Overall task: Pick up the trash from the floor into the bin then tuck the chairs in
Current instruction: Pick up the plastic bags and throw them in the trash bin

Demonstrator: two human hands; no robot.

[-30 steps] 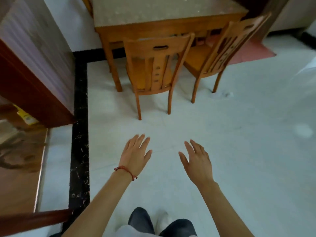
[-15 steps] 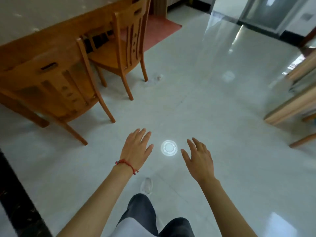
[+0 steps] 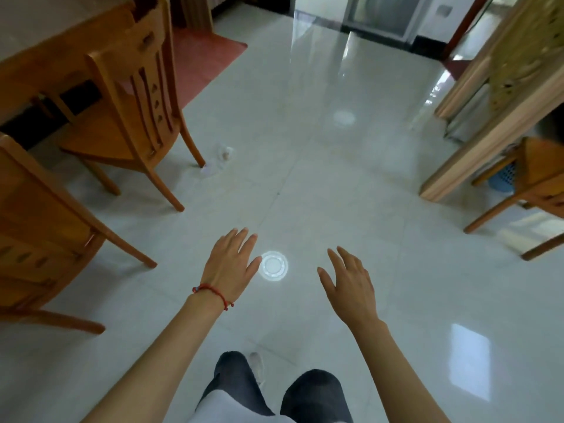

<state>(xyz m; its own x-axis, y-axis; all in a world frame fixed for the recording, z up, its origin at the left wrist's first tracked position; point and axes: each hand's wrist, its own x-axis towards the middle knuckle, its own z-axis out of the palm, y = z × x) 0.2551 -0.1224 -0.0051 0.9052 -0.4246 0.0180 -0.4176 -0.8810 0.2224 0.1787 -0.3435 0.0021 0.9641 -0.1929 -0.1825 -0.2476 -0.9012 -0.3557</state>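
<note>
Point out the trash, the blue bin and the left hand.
trash (image 3: pixel 225 154): head view, on the crumpled white wrapper.
blue bin (image 3: pixel 503 178): head view, on its perforated wall.
left hand (image 3: pixel 229 267): head view, on the back of the hand.

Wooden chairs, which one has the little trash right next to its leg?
The farther wooden chair by the red mat: crumpled clear trash lies beside its back leg. The nearer chair has none.
</note>
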